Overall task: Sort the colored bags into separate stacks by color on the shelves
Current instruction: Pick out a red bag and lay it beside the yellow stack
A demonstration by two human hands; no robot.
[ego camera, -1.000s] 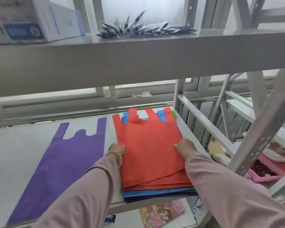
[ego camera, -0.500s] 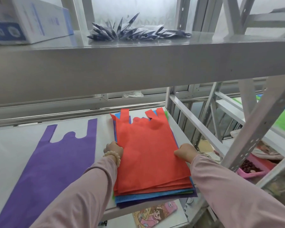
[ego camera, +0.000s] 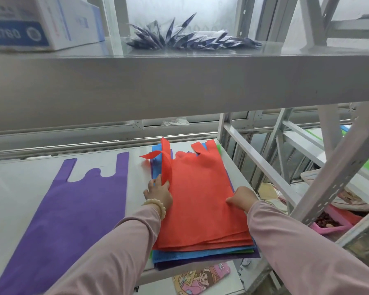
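A mixed pile (ego camera: 202, 255) of flat bags lies at the right end of the lower shelf (ego camera: 19, 188), its near edge hanging slightly over the shelf front. On top is a red bag (ego camera: 200, 201), handles pointing away from the person, with more red layers fanned out just beneath it at the near edge. Under those show a blue bag (ego camera: 158, 255), a thin green edge (ego camera: 248, 250) and a dark purple layer at the bottom. The left hand (ego camera: 159, 193) is at the red bag's left edge, its grip clamped on that edge, which stands lifted off the pile; the bag's left handle rises and twists over to the left. A pale bead bracelet (ego camera: 156, 206) sits on that wrist. The right hand (ego camera: 242, 198) is at the bag's right edge, thumb on the red fabric and fingers curled down at the edge, its grip closed on the bag there. Both arms wear pink sleeves. Left of the pile, apart from it, 1 purple bag (ego camera: 73, 209) lies flat and alone on the shelf, handles also pointing away. The upper shelf (ego camera: 179, 81) carries a white and blue box (ego camera: 41, 22) at the left and a spread of dark packets (ego camera: 190, 39) near the middle. Beyond the rack, lower right, a pink tray (ego camera: 337, 227) holds dark, small pieces.
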